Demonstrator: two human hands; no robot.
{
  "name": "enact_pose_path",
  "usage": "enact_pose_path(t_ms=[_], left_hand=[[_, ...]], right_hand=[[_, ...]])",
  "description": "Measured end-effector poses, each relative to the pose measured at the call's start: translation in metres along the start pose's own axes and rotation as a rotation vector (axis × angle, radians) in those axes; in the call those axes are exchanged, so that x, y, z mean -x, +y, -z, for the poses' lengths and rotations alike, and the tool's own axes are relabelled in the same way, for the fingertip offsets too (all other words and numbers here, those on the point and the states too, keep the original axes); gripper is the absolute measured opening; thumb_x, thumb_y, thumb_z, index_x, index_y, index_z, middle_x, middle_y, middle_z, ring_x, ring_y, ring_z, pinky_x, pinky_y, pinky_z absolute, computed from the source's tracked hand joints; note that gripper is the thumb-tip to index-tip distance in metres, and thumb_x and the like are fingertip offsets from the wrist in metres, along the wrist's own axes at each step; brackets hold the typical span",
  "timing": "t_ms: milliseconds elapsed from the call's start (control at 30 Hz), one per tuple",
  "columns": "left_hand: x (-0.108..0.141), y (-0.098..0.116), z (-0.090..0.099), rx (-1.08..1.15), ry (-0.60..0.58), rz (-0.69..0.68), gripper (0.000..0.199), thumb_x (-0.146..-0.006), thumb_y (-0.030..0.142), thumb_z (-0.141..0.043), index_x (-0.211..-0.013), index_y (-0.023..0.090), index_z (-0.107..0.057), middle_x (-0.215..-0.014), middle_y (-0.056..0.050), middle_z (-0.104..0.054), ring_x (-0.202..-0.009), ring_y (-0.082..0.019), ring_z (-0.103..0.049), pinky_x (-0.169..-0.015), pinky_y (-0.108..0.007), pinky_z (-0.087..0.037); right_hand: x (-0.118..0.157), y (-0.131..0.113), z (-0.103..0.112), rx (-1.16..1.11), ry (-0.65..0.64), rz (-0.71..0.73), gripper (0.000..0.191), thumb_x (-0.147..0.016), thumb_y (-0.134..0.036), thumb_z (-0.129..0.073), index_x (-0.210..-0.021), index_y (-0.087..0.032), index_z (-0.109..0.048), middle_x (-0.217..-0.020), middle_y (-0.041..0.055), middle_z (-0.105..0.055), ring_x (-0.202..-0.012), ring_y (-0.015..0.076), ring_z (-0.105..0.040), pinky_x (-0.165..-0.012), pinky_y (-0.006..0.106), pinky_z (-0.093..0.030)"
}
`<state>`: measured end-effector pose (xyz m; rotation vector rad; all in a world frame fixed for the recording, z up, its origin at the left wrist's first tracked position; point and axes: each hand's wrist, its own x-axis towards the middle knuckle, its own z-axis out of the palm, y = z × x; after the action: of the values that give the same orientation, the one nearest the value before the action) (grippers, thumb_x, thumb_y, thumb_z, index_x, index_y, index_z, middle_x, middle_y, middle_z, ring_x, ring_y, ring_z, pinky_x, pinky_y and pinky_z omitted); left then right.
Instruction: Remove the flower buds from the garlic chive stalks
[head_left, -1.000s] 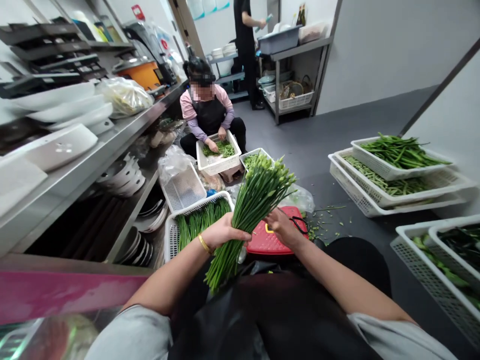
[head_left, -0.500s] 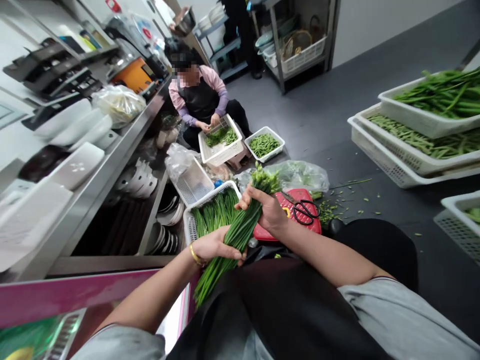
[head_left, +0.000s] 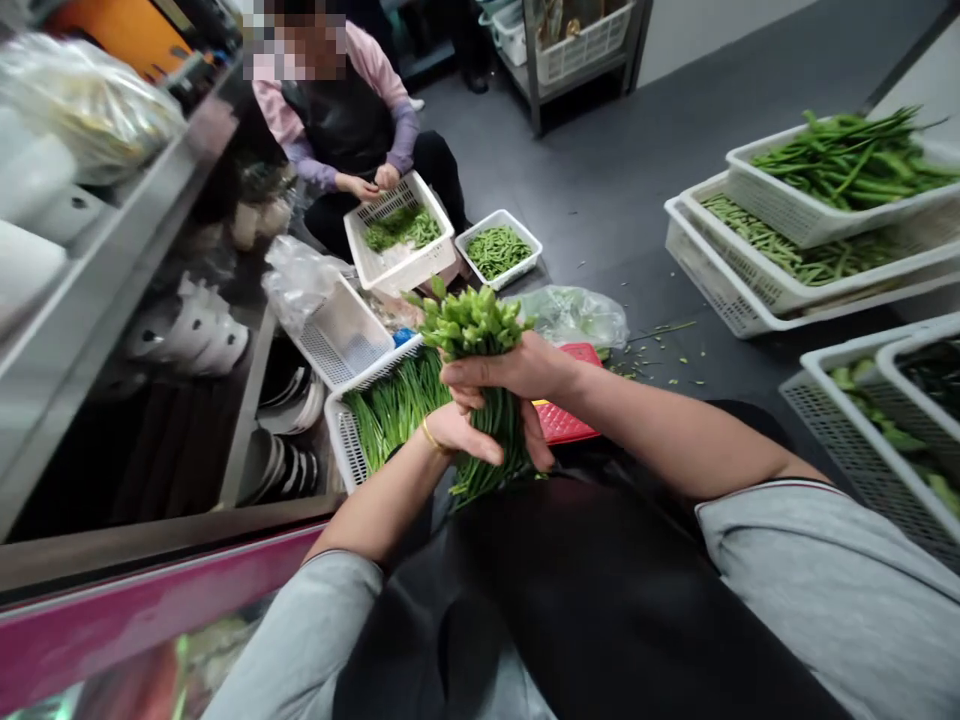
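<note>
Both my hands are wrapped round a thick bunch of flowering chives [head_left: 472,322], its pale green buds pointing up and away from me. My right hand [head_left: 517,370] grips just under the buds, fingers across the front. Lower down, my left hand [head_left: 465,432], with a gold bangle at the wrist, closes round the stems. The stem ends point toward my black apron [head_left: 555,570]. Just beyond my left hand is a white basket [head_left: 346,440] full of long green stems [head_left: 397,405]. A red plastic surface [head_left: 562,420] shows partly behind my right forearm.
A person [head_left: 345,130] sits ahead with a basket of greens [head_left: 442,262] on the lap. A small basket of cut green pieces [head_left: 536,255] stands beside them. Stacked vegetable baskets [head_left: 795,318] stand right; a steel shelf [head_left: 180,190] runs left. A plastic bag [head_left: 592,315] and scraps lie on the floor.
The bunch has tipped from slanting to nearly upright, buds now facing forward. My hands have moved closer together on it. The scissors on the red surface are now hidden, and the view has shifted.
</note>
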<state>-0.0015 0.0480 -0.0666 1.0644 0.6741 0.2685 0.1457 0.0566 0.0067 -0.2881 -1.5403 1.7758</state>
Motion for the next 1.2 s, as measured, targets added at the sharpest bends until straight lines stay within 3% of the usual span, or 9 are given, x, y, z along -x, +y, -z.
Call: enact_pose_path(t_ms=[100, 200, 267, 333, 467, 600, 767, 967, 1200], left_hand=[[0.009, 0.014, -0.009, -0.109, -0.033, -0.171, 0.041, -0.058, 0.046, -0.081, -0.07, 0.014, -0.06, -0.051, -0.001, -0.058, -0.049, -0.014, -0.056, -0.053, -0.027, -0.047], [0.025, 0.038, -0.006, -0.324, 0.172, -0.278, 0.033, -0.068, 0.042, -0.074, -0.068, 0.015, -0.054, -0.051, 0.002, -0.053, -0.045, -0.01, -0.05, -0.048, -0.024, -0.041], [0.036, 0.056, 0.003, -0.568, 0.352, -0.323, 0.028, -0.07, 0.036, -0.07, -0.067, 0.015, -0.053, -0.053, 0.002, -0.053, -0.047, -0.01, -0.049, -0.05, -0.024, -0.041], [0.044, 0.072, 0.013, -0.901, 0.546, -0.312, 0.02, -0.073, 0.031, -0.065, -0.069, 0.014, -0.055, -0.058, 0.0, -0.057, -0.055, -0.012, -0.053, -0.056, -0.025, -0.043], [0.047, 0.083, 0.02, -1.513, 0.885, -0.002, 0.024, -0.072, 0.021, -0.059, -0.096, 0.015, -0.062, -0.082, -0.007, -0.069, -0.079, -0.023, -0.065, -0.07, -0.031, -0.047], [0.041, 0.073, 0.013, -1.753, 0.929, 0.286, 0.03, -0.077, 0.022, -0.052, -0.106, 0.017, -0.06, -0.097, -0.013, -0.071, -0.094, -0.031, -0.068, -0.073, -0.035, -0.049], [0.04, 0.061, 0.003, -1.794, 0.876, 0.407, 0.033, -0.08, 0.022, -0.048, -0.111, 0.017, -0.058, -0.099, -0.014, -0.071, -0.096, -0.031, -0.068, -0.073, -0.035, -0.049], [0.047, 0.055, 0.006, -1.672, 0.864, 0.372, 0.031, -0.076, 0.021, -0.053, -0.105, 0.016, -0.059, -0.097, -0.012, -0.07, -0.091, -0.027, -0.067, -0.074, -0.033, -0.049], [0.072, 0.041, 0.02, -0.678, 0.498, 0.089, 0.017, -0.062, 0.025, -0.062, -0.058, 0.016, -0.048, -0.048, 0.003, -0.052, -0.044, -0.011, -0.047, -0.047, -0.023, -0.038]], right_hand=[[-0.015, -0.008, 0.013, 0.08, -0.057, -0.009, 0.029, -0.079, -0.038, -0.066, -0.066, -0.016, -0.052, -0.06, -0.0032, -0.054, -0.059, 0.0091, -0.053, -0.064, 0.026, -0.052], [-0.006, 0.01, 0.056, 0.229, -0.073, -0.032, 0.035, -0.068, -0.038, -0.074, -0.09, -0.015, -0.059, -0.085, 0.0014, -0.064, -0.079, 0.0132, -0.061, -0.078, 0.029, -0.053], [0.019, 0.039, 0.091, 0.486, 0.045, -0.187, 0.048, -0.07, -0.037, -0.075, -0.108, -0.015, -0.055, -0.101, 0.0045, -0.064, -0.092, 0.0147, -0.061, -0.085, 0.029, -0.051], [0.053, 0.077, 0.117, 0.942, 0.277, -0.624, 0.041, -0.082, -0.037, -0.064, -0.114, -0.014, -0.053, -0.108, 0.0073, -0.063, -0.1, 0.0156, -0.06, -0.089, 0.026, -0.048], [0.11, 0.147, 0.122, 1.218, 0.45, -1.032, 0.033, -0.087, -0.028, -0.058, -0.105, -0.001, -0.056, -0.116, 0.0302, -0.054, -0.108, 0.033, -0.059, -0.092, 0.042, -0.045], [0.13, 0.181, 0.106, 1.31, 0.491, -1.101, 0.033, -0.09, -0.021, -0.048, -0.116, -0.001, -0.051, -0.121, 0.03, -0.05, -0.116, 0.0331, -0.056, -0.097, 0.041, -0.042], [0.123, 0.182, 0.114, 1.211, 0.498, -1.156, 0.035, -0.086, -0.015, -0.049, -0.117, 0.0, -0.053, -0.115, 0.0285, -0.058, -0.111, 0.0302, -0.06, -0.093, 0.039, -0.045], [0.127, 0.137, 0.111, 0.859, 0.476, -1.116, 0.018, -0.078, -0.027, -0.055, -0.081, -0.01, -0.06, -0.066, 0.0101, -0.062, -0.068, 0.021, -0.065, -0.062, 0.029, -0.05], [0.176, 0.085, 0.035, 0.322, 0.472, -0.623, 0.037, -0.07, -0.051, -0.063, -0.075, -0.021, -0.041, -0.055, -0.0059, -0.045, -0.047, 0.0099, -0.044, -0.048, 0.024, -0.04]])
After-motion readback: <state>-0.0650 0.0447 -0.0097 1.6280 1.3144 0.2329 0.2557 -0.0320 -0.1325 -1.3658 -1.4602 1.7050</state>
